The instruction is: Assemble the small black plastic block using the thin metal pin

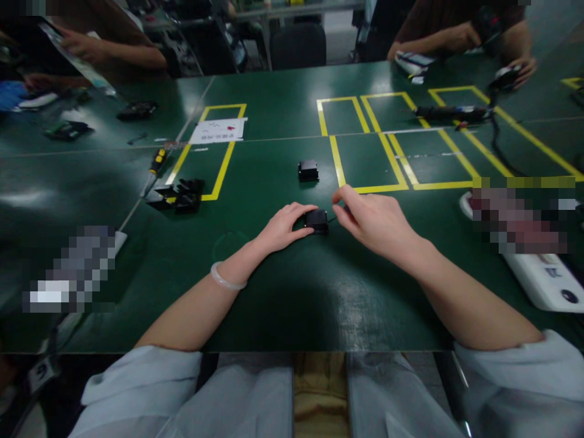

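Note:
My left hand (286,226) curls around a small black box-shaped part (317,220) lying on the green table (283,292), with thumb and fingers closed against its left side. My right hand (371,219) hovers just right of that part, fingers pinched together on a thin dark wire or pin that I cannot make out clearly. A second small black box (308,171) sits alone a little farther away on the table. A pale bangle circles my left wrist.
Yellow tape rectangles (365,152) mark the table. A pile of black parts (180,196) and a yellow-handled screwdriver (155,165) lie to the left, near a white paper sheet (218,130). A white device (545,280) rests at the right. Other people's hands work along the far edge.

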{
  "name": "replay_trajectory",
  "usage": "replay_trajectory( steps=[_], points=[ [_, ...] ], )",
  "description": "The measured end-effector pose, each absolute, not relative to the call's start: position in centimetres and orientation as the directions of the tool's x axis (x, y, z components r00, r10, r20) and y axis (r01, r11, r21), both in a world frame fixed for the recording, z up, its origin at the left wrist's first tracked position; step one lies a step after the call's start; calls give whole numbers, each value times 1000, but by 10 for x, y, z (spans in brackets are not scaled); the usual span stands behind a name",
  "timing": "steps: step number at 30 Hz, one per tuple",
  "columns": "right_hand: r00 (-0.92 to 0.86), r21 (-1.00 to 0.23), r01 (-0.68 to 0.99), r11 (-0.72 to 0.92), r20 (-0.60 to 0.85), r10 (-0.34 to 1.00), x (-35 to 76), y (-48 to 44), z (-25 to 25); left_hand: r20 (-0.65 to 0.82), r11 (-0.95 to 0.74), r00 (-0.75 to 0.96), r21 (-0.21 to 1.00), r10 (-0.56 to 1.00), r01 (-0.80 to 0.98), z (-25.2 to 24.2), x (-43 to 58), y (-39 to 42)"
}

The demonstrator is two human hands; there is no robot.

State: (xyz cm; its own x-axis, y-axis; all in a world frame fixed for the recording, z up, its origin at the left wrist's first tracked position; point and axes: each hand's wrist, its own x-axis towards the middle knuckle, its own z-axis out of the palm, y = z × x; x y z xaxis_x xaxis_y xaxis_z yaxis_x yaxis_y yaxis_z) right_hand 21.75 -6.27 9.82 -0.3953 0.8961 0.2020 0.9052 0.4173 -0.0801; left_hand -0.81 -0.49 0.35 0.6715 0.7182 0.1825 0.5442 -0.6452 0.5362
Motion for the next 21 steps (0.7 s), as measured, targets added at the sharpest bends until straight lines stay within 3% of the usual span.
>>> replay_trajectory(
  steps=[5,12,21],
  points=[
    [-388,-20,918,397,169,906,218,-62,98,175,-637,667,539,724,551,2,-8,-5],
    [-414,-64,898,436,218,884,219,-63,97,175,-633,662,541,728,554,1,-9,-4],
    [-401,9,913,407,187,897,217,-62,97,169,-630,663,544,730,555,2,-8,-5]
  ],
)
